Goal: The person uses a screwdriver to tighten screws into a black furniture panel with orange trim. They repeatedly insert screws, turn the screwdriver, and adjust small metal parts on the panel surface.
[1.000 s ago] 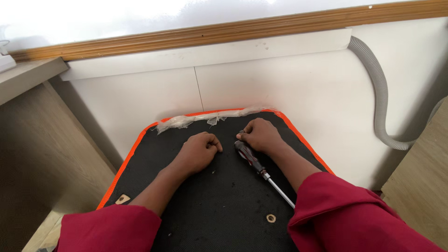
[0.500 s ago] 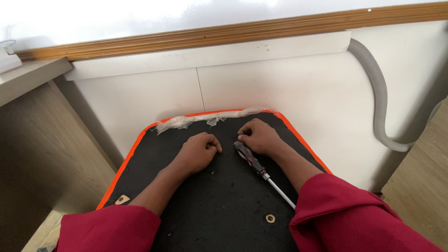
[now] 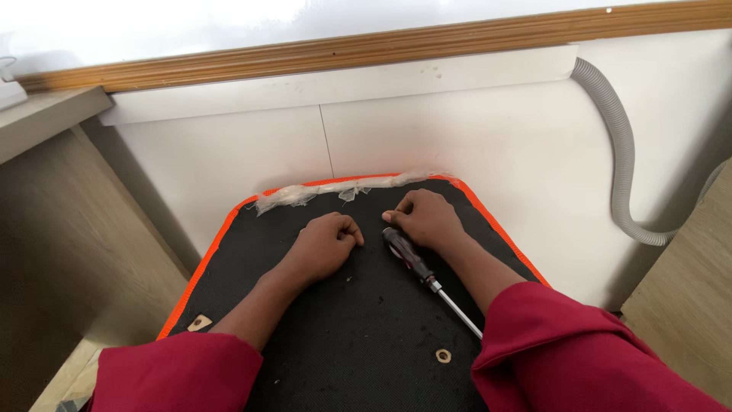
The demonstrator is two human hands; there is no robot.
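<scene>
- Comparing the head view with the earlier pictures, I see almost no change: both hands stay in the same place on the black pad (image 3: 366,336).
- My left hand (image 3: 324,248) is clenched in a loose fist and holds nothing that I can see.
- My right hand (image 3: 427,220) rests curled, touching the handle end of the screwdriver (image 3: 427,276) but not gripping it; the shaft points toward the near right.
- So I judge the work is paused.
- Orange edging, a torn plastic strip (image 3: 343,188) at the far rim, a white wall (image 3: 473,137), and a grey hose (image 3: 621,152) at right.
</scene>
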